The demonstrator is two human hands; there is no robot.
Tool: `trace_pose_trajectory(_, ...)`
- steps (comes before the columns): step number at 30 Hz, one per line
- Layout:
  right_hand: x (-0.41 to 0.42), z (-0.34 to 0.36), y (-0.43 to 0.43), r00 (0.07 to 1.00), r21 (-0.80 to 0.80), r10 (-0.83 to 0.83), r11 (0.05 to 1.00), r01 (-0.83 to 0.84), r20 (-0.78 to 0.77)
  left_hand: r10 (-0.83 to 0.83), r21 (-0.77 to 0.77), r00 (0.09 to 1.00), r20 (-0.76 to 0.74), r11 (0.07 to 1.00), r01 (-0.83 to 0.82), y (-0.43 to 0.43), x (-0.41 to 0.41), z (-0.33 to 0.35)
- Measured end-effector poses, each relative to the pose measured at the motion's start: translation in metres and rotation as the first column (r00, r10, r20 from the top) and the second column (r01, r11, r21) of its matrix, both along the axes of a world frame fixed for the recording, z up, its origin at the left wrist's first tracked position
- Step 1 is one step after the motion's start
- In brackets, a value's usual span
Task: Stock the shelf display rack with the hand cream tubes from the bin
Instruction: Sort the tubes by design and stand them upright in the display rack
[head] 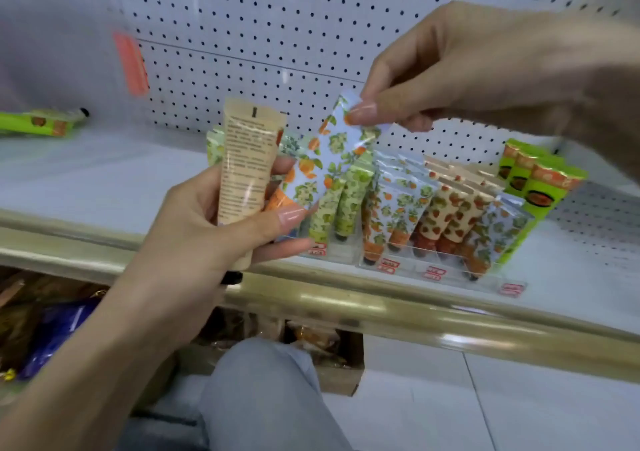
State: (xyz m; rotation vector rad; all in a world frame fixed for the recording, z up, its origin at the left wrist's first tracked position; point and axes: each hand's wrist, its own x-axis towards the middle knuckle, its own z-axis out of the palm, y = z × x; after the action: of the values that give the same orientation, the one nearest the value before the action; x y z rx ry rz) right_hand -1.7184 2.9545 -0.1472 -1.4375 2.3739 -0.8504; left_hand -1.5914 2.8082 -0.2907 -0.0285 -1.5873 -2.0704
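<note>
Head view: left hand [207, 229] is gripping a beige tube [246, 170] at frame centre; right hand [433, 80] is pinching the orange-print tube [322, 163] by its top crimp, up-left of the display rack [433, 274].

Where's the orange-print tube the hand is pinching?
Head view, middle: the orange-print tube hangs from the right hand, which pinches its flat top, beside the beige tube in the left hand, in front of the display rack.
</note>
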Motion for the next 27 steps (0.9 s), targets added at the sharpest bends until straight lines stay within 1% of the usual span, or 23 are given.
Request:
trace_pose_trajectory(2,0.001,-0.001,0.022,1.000,-0.037,-0.027,0.999,0.027,0.005,-0.005,-0.014,1.000,0.011,1.000,0.005,0.016,-0.002,0.002)
trace_pose_trajectory(5,-0.001,0.000,0.050,0.996,-0.098,-0.077,0.993,0.073,-0.040,-0.011,-0.020,0.998,0.068,1.000,0.012,0.034,-0.006,0.000)
trace_pose_trajectory(9,-0.016,0.002,0.074,0.958,-0.142,-0.219,0.971,0.194,-0.188,0.063,-0.057,0.970,0.236,0.997,-0.051,0.044,-0.011,-0.014)
trace_pose_trajectory(12,-0.024,-0.013,0.077,0.920,-0.100,-0.230,0.973,0.208,-0.318,0.040,0.003,0.953,0.299,0.999,-0.043,0.050,-0.014,-0.025)
trace_pose_trajectory(14,-0.031,-0.026,0.076,0.890,-0.072,-0.227,0.974,0.216,-0.396,0.015,0.044,0.953,0.303,0.999,-0.030,0.054,-0.016,-0.031)
trace_pose_trajectory(16,-0.039,-0.037,0.073,0.865,-0.059,-0.238,0.970,0.236,-0.442,-0.012,0.098,0.956,0.294,0.995,-0.017,0.056,-0.019,-0.033)
trace_pose_trajectory(19,-0.048,-0.052,0.071,0.855,-0.045,-0.241,0.968,0.249,-0.459,-0.067,0.164,0.955,0.290,0.986,0.019,0.059,-0.024,-0.035)
trace_pose_trajectory(24,-0.054,-0.065,0.069,0.835,-0.063,-0.257,0.964,0.260,-0.486,-0.127,0.183,0.945,0.300,0.980,0.074,0.061,-0.029,-0.038)
trace_pose_trajectory(27,-0.057,-0.066,0.068,0.836,-0.076,-0.282,0.957,0.280,-0.471,-0.158,0.204,0.942,0.297,0.974,0.099,0.061,-0.031,-0.038)
